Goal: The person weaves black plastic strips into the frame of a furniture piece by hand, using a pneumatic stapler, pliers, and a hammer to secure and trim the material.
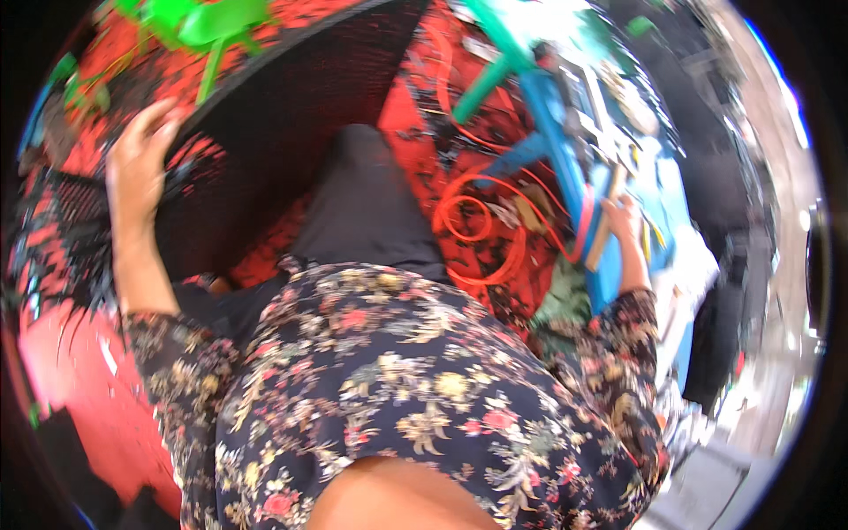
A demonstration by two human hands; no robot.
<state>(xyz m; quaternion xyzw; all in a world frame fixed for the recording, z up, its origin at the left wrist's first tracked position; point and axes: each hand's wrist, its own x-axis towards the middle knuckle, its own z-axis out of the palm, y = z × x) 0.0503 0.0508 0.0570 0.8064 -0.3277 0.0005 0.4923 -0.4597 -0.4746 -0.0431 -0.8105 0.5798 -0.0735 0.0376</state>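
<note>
My left hand (140,163) is raised at the left, blurred, with its fingers apart. Its fingertips are beside the edge of a large black mesh sheet (265,132), which curves up from around my legs. Whether they touch the mesh is unclear. At the right, my right hand (624,217) is closed around a flat wooden stick (603,231) over a blue plastic stool or small table (605,287). Just beyond that hand, metal tools (609,137) lie on the blue surface; their kinds are too blurred to tell.
Orange hose (465,218) lies coiled on the red floor (402,115), which is strewn with black scraps. A bright green plastic stool (216,25) stands far left, and a teal leg (481,91) far right. A pink-red surface (93,389) is at my left side.
</note>
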